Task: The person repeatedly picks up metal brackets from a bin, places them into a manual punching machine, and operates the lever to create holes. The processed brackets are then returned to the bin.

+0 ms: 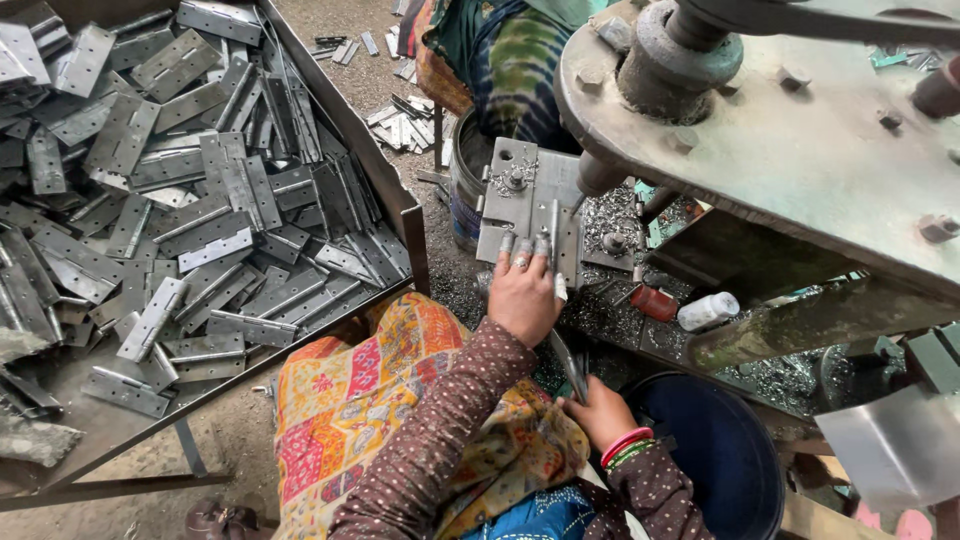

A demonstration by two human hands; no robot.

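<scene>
Lap and sleeves: patterned orange-yellow cloth [370, 420] over the knees, nearest the lens; dotted brown sleeves run up from it to both hands.
Left hand [522, 295]: laid flat, fingers extended and uncurled, fingertips pressing on the grey fixture plate [525, 205]; it grips nothing.
Right hand [598, 410]: closed around a slim metal piece [568, 362] that rises toward the plate; red and green bangles at the wrist. Whether this piece is a hinge leaf or a tool cannot be told, as it is thin and partly hidden.
Fixture plate: flat, bolted, lying under the press head [690, 50] of the heavy grey machine [800, 150]; a narrow pin stands on it just beside the left fingertips.
Swarf [610, 215]: bright metal shavings heaped beside the plate and spread over the worktop [600, 310], which suggests pieces have already passed through here.
Hinge stock: large metal tray [395, 200] at the left, heaped with steel hinges [200, 200]; the pile looks nearly full, so most of the stock appears still to be handled.
Dark blue bucket [720, 450]: just beside the right hand, its inside in shadow; its contents cannot be seen.
Small items: a red cylinder [655, 302] and a white one [708, 311] lie on the worktop, right of the plate.
Beyond: another person in green tie-dye cloth [510, 60] sits past the plate, with loose hinges on the floor [400, 125].
</scene>
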